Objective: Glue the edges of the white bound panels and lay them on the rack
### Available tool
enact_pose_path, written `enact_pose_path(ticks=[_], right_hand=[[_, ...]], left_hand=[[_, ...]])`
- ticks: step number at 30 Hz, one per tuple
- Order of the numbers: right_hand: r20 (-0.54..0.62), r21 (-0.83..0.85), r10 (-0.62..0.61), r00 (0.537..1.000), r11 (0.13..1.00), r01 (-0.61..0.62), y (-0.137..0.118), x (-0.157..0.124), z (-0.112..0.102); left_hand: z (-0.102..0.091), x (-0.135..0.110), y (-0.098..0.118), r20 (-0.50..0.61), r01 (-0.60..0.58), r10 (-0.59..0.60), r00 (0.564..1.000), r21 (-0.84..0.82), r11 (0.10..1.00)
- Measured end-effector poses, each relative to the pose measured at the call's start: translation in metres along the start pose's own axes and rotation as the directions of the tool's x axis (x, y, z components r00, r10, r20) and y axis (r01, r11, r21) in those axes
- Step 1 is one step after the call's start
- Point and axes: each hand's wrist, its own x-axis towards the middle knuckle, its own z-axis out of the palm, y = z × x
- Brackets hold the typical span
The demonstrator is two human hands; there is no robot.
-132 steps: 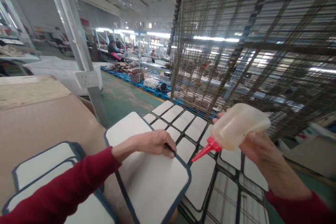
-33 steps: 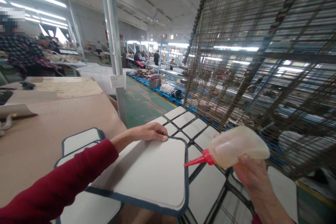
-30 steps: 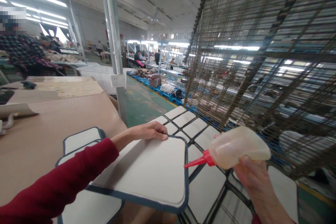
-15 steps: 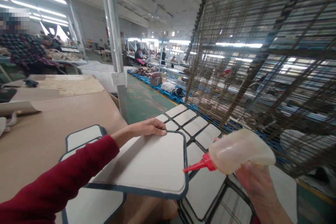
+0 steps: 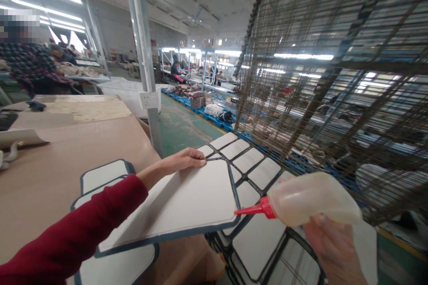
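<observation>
My left hand [image 5: 189, 160] pinches the far edge of a white panel [image 5: 187, 205] with a dark blue border and rounded corners, held tilted above the table's edge. In my right hand [image 5: 331, 240] lies a translucent squeeze bottle [image 5: 310, 198], tipped sideways, fingers wrapped round it. Its red nozzle [image 5: 252, 210] points left, the tip at the panel's right border, near the front corner. Whether liquid is coming out cannot be seen. Beneath my left forearm, more blue-edged panels [image 5: 105, 177] rest on the table.
Several white panels with dark edges [image 5: 257, 245] lie in rows on the right, beside a raised wire-mesh rack [image 5: 321, 75]. The brown table [image 5: 67, 160] spreads left. A metal post [image 5: 142, 44] with a socket [image 5: 149, 100] stands ahead. A person in a checked top [image 5: 26, 62] is far left.
The panel has turned and tilted in my left hand, its front right corner rising. My left hand has shifted slightly left. The bottle has moved slightly right and down, its nozzle staying at the border.
</observation>
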Motion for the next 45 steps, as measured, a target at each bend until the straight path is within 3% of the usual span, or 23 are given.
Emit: enact_pose_path(ticks=[7, 14, 20, 26, 45], right_hand=[[-0.071, 0.009, -0.047, 0.996, 0.999, 0.048, 0.004, -0.01, -0.001], [-0.223, -0.017, -0.193, 0.955, 0.981, 0.195, 0.009, 0.006, 0.009], [-0.261, 0.09, -0.156, 0.953, 0.979, 0.185, 0.019, 0.03, 0.011], [-0.22, 0.135, -0.093, 0.971, 0.983, 0.125, 0.027, 0.047, 0.016], [-0.193, 0.156, 0.023, 0.981, 0.988, 0.008, 0.034, 0.037, 0.024]], left_hand=[[-0.001, 0.006, -0.013, -0.194, 0.011, -0.04, 0.98, -0.149, 0.989], [0.009, 0.007, -0.022, -0.271, -0.011, -0.073, 0.96, -0.297, 0.955], [0.014, -0.002, -0.024, -0.218, -0.02, -0.056, 0.974, -0.333, 0.943], [0.01, -0.004, -0.035, -0.191, -0.022, -0.055, 0.98, -0.379, 0.925], [0.016, -0.006, -0.045, -0.214, 0.01, -0.111, 0.971, -0.425, 0.905]])
